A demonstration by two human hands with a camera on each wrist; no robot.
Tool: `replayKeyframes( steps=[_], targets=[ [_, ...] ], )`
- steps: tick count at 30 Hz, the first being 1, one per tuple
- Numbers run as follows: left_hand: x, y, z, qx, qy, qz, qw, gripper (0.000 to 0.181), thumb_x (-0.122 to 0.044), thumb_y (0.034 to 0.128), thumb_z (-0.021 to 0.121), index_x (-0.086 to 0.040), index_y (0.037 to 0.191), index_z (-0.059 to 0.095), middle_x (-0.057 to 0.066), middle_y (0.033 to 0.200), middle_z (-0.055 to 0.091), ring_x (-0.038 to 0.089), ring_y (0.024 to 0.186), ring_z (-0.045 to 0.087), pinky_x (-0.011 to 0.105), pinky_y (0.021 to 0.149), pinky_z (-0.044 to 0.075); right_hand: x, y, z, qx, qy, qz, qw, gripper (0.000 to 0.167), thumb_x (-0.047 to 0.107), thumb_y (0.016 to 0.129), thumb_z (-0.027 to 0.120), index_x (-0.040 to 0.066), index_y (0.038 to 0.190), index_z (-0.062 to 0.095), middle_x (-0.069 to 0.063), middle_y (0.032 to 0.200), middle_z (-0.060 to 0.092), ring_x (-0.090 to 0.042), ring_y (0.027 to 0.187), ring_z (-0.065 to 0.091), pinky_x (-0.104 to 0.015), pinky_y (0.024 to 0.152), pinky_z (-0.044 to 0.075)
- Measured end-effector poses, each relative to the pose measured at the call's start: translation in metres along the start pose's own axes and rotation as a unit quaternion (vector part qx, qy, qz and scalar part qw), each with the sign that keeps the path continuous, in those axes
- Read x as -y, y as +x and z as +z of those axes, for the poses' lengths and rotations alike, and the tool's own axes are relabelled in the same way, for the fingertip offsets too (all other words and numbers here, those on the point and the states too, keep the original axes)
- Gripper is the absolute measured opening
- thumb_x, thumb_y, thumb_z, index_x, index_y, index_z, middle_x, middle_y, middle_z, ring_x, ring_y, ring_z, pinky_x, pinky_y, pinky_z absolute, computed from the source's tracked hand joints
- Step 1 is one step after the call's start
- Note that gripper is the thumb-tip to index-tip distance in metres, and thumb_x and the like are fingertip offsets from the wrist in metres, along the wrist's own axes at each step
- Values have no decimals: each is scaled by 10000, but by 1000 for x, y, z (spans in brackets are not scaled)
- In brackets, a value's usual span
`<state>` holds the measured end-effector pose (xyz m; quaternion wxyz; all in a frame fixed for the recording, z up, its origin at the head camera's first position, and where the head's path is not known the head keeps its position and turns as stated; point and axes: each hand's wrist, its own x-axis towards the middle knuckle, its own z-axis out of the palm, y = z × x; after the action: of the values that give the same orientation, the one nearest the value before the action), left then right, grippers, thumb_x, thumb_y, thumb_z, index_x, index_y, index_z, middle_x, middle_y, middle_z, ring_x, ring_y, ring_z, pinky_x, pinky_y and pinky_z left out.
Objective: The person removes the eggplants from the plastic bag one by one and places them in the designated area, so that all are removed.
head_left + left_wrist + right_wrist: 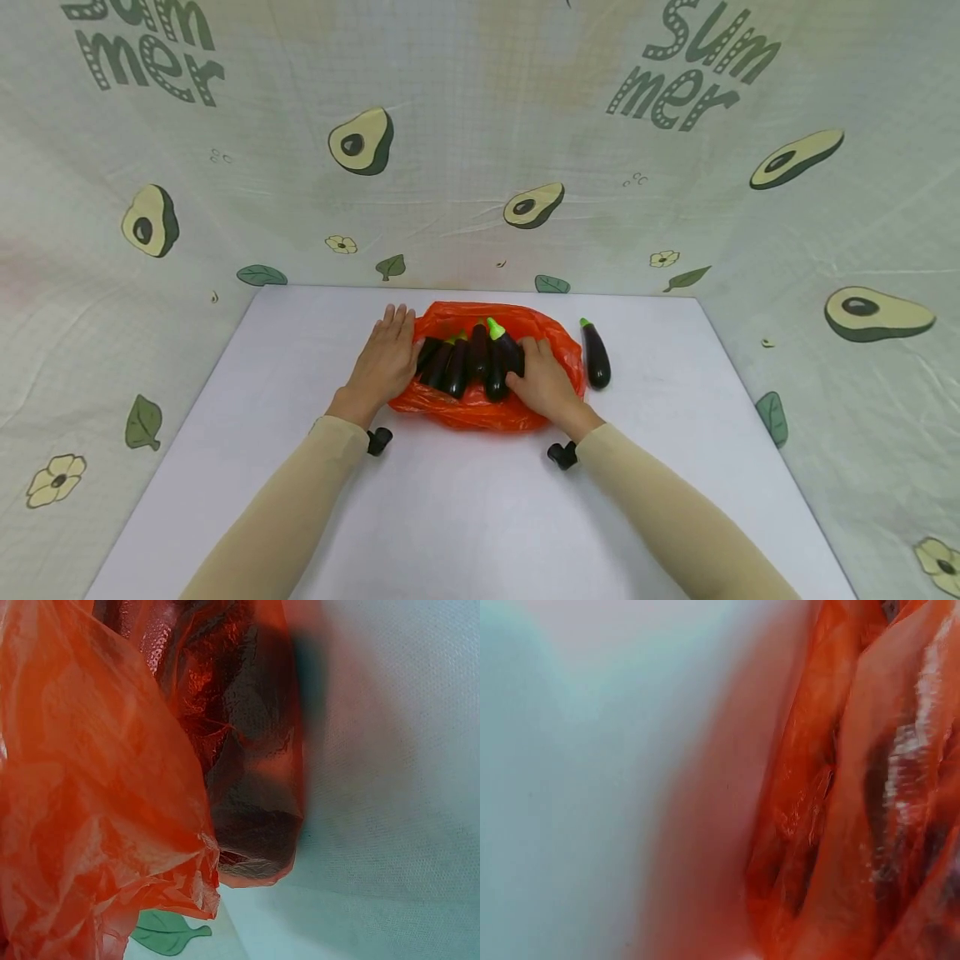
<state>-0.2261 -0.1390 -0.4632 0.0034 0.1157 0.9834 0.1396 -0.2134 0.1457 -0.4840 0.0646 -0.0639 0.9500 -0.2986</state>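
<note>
Several dark purple eggplants (456, 369) lie side by side in a red plastic bag (480, 417), whose mouth is spread wide. My right hand (551, 385) reaches into the bag's right part and grips an eggplant with a bright green stem end (508, 350). That one lies tilted over the others. With its fingers straight, my left hand (382, 358) rests along the bag's left edge. Through the thin red plastic (90, 787) the left wrist view shows a dark eggplant (255, 787). In the right wrist view only the folded bag (840, 825) and white surface appear; the fingers are hidden.
One loose eggplant (596, 357) lies on the white table (465, 517), just right of the bag. Behind the table hangs a cloth (450, 217) printed with avocados and leaves. Black wrist cameras (562, 455) sit under both wrists.
</note>
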Motion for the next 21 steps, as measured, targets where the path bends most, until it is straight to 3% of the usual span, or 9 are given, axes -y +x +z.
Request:
replayKeyframes(
  steps=[6, 14, 21],
  targets=[
    [0, -1, 0, -2, -14, -4, 10000, 699, -329, 1131, 461, 33, 1664, 190, 226, 1750, 154, 390, 1643, 60, 565, 1316, 158, -3, -4, 1, -311, 421, -307, 9982, 591, 310, 1007, 736, 90, 1480, 460, -165, 1432, 601, -351, 1275, 606, -544, 1108, 525],
    [-1, -2, -1, 37, -41, 12, 10000, 689, -315, 1132, 452, 44, 1659, 192, 237, 1746, 153, 395, 1642, 58, 561, 1317, 137, -12, -5, 1, -808, 857, -633, 9910, 714, 260, 978, 782, 189, 1566, 383, -186, 1399, 645, -367, 1186, 701, -540, 1008, 588],
    [0, -3, 0, 16, -9, 19, 10000, 691, -340, 1138, 423, 37, 1664, 180, 231, 1750, 144, 393, 1643, 52, 566, 1316, 144, -14, -7, -3, -834, 1507, -623, 9831, 736, 215, 982, 778, 219, 1597, 374, -162, 1469, 601, -359, 1268, 654, -526, 1039, 574]
  ],
)
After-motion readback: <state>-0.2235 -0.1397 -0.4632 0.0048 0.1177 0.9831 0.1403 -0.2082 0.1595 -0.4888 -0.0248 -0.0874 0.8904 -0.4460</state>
